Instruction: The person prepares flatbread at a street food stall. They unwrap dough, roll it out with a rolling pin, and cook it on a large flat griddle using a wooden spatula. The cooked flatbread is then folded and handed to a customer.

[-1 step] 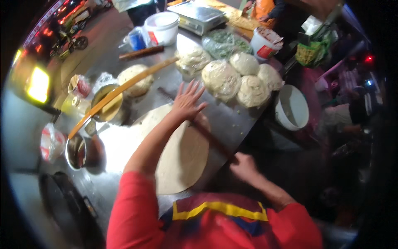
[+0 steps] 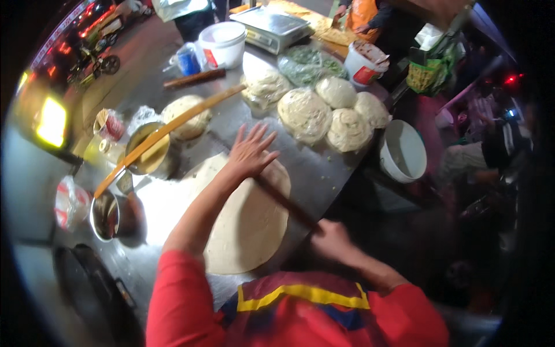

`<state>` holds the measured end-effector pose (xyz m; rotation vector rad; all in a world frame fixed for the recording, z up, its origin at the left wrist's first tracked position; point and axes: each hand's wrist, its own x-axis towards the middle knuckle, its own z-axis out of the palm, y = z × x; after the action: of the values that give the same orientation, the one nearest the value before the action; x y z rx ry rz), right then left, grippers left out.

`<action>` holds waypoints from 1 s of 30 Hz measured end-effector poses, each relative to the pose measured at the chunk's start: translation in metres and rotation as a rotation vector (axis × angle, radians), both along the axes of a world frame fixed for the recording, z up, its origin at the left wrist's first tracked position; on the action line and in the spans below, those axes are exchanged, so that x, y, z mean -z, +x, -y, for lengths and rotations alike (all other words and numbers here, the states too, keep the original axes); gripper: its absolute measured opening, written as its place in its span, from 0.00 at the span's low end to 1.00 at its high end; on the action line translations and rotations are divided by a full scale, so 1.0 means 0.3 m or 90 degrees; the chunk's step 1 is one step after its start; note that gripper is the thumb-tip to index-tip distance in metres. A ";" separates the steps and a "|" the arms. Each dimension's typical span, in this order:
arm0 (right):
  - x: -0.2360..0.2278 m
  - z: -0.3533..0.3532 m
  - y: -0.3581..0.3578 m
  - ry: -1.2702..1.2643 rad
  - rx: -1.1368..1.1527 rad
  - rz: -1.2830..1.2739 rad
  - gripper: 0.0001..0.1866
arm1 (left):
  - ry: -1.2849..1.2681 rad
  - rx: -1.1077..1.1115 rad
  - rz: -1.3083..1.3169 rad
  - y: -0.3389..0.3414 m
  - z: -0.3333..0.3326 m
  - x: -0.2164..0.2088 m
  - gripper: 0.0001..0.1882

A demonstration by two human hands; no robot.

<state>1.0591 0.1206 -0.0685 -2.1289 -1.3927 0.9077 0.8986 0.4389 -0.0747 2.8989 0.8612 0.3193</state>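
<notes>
Caught a big dough sheet [image 2: 245, 237] under a dark rolling pin [image 2: 287, 206], hands apart
From where I stood, most of the sheet lay on the near side of the hands, flat on a metal table [image 2: 326, 173]. Right hand [image 2: 334, 240] was clamped round the pin's near end, left hand [image 2: 250, 156] spread palm-down over its middle. Plastic-wrapped dough balls [image 2: 304, 115] sat past the left hand, a scale [image 2: 270, 28] way beyond.

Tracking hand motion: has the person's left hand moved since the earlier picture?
Yes: the left hand moved slightly left and down in view, judged against the weighing scale.
</notes>
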 end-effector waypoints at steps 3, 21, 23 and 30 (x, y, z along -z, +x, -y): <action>-0.010 0.012 -0.218 -0.185 -0.221 0.081 0.16 | 0.011 -0.097 -0.106 -0.446 0.137 0.088 0.37; 0.088 0.182 -0.641 -0.013 -0.338 0.367 0.18 | -0.036 -0.164 -0.081 -0.817 0.335 0.058 0.31; 0.103 0.203 -0.704 -0.021 -0.349 0.348 0.19 | -0.018 -0.141 0.000 -0.960 0.397 0.042 0.30; 0.010 0.190 -0.837 -0.086 -0.397 0.146 0.23 | 0.016 -0.138 0.059 -1.357 0.613 0.056 0.34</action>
<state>0.8079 0.0634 -0.0716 -1.9574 -2.2419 1.0161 0.4916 0.2551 -0.0916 2.7901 1.1644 0.4816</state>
